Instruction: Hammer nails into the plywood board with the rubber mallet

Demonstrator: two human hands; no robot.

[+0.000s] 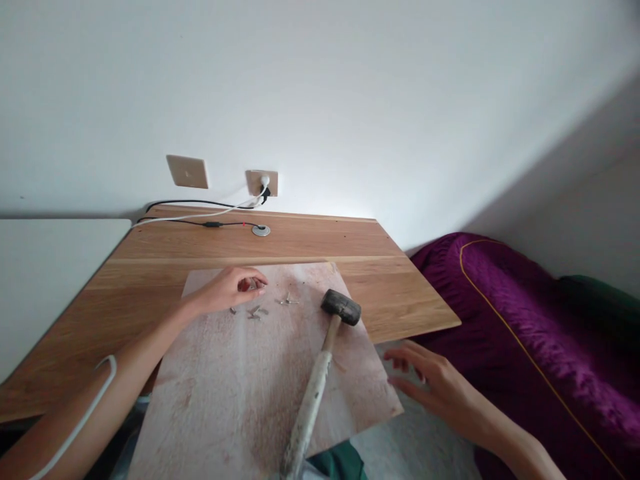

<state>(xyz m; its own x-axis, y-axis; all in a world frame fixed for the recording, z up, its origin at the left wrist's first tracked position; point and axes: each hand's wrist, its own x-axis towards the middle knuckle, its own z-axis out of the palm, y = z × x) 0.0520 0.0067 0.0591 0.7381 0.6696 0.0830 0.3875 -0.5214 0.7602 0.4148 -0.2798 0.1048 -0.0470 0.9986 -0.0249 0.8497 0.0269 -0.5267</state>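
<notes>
A thin, pale wooden board (215,393) lies across the near edge of the desk. Over its far left part is my left hand (235,288), closed with thumb and fingertips brought together; whatever they may hold is too small to make out. Close to those fingers rest small loose metal pieces like nails or screws (257,312), with another small group (289,301) farther right. A mallet (341,307) with a black head and worn whitish handle lies lengthwise on the board. Off the board's right edge, my right hand (425,373) hangs open, fingers slightly bent, holding nothing.
The wooden desk (400,293) stands against a white wall. Cables (200,202) run along its back to a wall socket (261,181). To the left is a white panel (55,287); to the right, furniture under a purple cover (450,287).
</notes>
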